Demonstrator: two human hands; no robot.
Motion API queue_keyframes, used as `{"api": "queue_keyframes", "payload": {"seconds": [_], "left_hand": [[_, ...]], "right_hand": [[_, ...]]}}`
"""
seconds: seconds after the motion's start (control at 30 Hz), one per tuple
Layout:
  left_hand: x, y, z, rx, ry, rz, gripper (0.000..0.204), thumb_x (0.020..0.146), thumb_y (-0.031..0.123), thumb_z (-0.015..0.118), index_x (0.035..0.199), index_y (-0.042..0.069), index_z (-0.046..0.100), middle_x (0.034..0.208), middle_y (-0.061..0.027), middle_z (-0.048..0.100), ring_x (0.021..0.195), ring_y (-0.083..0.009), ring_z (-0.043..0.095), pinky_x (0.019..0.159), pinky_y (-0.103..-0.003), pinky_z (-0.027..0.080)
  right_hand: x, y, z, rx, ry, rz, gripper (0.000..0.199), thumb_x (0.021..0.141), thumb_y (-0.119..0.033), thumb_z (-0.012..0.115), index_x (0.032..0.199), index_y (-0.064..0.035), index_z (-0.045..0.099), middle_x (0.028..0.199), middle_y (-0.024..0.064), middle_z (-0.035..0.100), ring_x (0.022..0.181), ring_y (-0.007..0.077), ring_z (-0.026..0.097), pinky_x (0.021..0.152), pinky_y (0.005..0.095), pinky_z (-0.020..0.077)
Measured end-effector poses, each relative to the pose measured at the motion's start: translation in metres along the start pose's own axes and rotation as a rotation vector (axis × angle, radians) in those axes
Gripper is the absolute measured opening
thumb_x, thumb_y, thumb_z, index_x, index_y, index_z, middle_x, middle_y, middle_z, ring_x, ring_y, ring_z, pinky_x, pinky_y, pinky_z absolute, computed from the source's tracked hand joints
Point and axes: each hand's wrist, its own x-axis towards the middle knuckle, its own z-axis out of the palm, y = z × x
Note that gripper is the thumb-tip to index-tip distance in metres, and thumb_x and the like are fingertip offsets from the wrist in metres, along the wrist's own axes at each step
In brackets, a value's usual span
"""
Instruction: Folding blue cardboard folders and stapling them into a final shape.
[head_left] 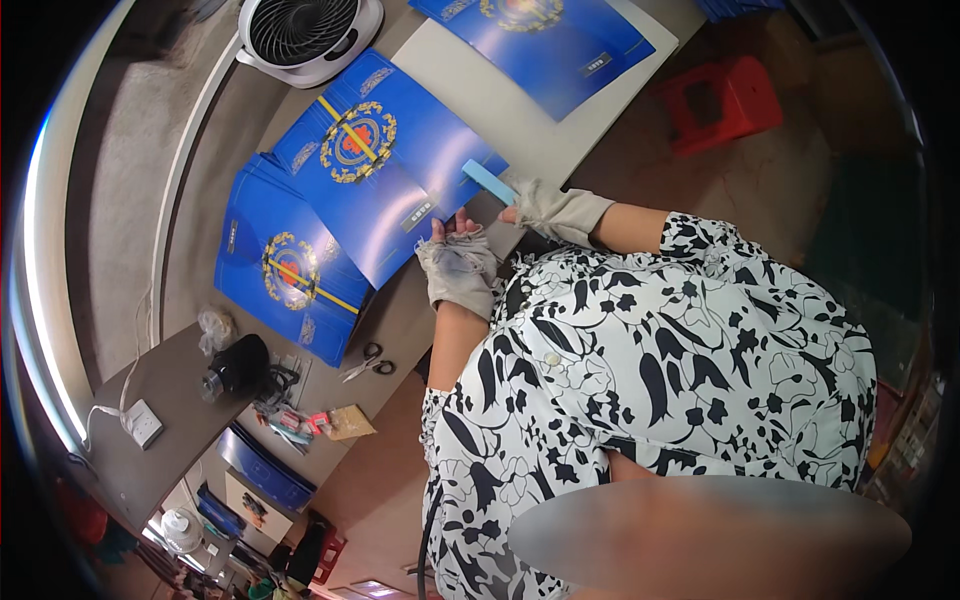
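The middle blue sheet (425, 150) lies on the counter (400, 318), up and to the left of both hands. Its long axis seems to run from upper left down to lower right, towards the hands, though the lens bends the edges. The left hand (462, 265) is nearer: its fingers are loosely curled, with the tips at the sheet's near edge; whether they pinch the edge or only rest there cannot be told. The right hand (550, 212) is closed around one end of a light blue block (488, 182), which points up and left over the sheet's right corner, roughly along the same slant.

Counted, there are two hands, each in one of two pale fingerless gloves (578, 215), and one block. Blue sheets show in three places: the middle one, a left pile (245, 215) partly beneath it, and an upper pile (560, 75) on white board (655, 55); the number in each pile cannot be told. One pair of scissors (375, 362), one fan (305, 35) and one white socket box (143, 424) also show, with one red stool (735, 100) at the right.
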Motion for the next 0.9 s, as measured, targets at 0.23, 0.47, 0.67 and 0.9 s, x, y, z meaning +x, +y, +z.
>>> {"api": "queue_keyframes", "payload": {"seconds": [0.23, 0.47, 0.67, 0.9], "left_hand": [[-0.004, 0.032, -0.019, -0.038, 0.055, -0.017, 0.025, 0.085, 0.025, 0.059, 0.103, 0.01, 0.051, 0.094, -0.006, 0.057, 0.079, -0.0178, 0.055, 0.062, -0.029, 0.045], [-0.007, 0.055, -0.027, 0.366, 0.083, 0.216, 0.03, 0.079, 0.016, 0.064, 0.105, 0.014, 0.05, 0.096, -0.0019, 0.055, 0.076, -0.0167, 0.054, 0.053, -0.03, 0.044], [-0.001, 0.013, -0.02, 0.838, 0.169, 0.085, 0.035, 0.084, 0.041, 0.059, 0.099, 0.01, 0.054, 0.085, -0.0024, 0.051, 0.074, -0.0163, 0.048, 0.057, -0.034, 0.041], [-0.003, 0.001, -0.008, 1.05, 0.171, 0.219, 0.045, 0.083, 0.047, 0.058, 0.099, 0.005, 0.056, 0.083, -0.0022, 0.052, 0.071, -0.0158, 0.045, 0.059, -0.033, 0.04]], "right_hand": [[-0.003, -0.005, -0.028, 0.256, -0.188, 0.344, 0.028, 0.082, -0.005, 0.048, 0.109, 0.001, 0.051, 0.073, 0.0114, 0.063, 0.054, 0.0164, 0.058, 0.044, 0.0298, 0.0456], [0.015, 0.028, -0.045, 0.32, -0.248, 0.506, 0.037, 0.075, -0.01, 0.065, 0.107, -0.0027, 0.049, 0.061, 0.0066, 0.053, 0.048, 0.0156, 0.051, 0.042, 0.0308, 0.0435], [0.001, 0.023, -0.004, 0.518, -0.408, 0.387, 0.031, 0.077, -0.013, 0.063, 0.102, -0.0017, 0.049, 0.075, 0.017, 0.061, 0.047, 0.0186, 0.053, 0.041, 0.0316, 0.0435], [-0.021, -0.016, -0.013, 0.019, -0.494, 0.209, 0.032, 0.069, -0.027, 0.067, 0.086, -0.0006, 0.058, 0.069, 0.0136, 0.06, 0.063, 0.0239, 0.058, 0.058, 0.0355, 0.0456]]}}
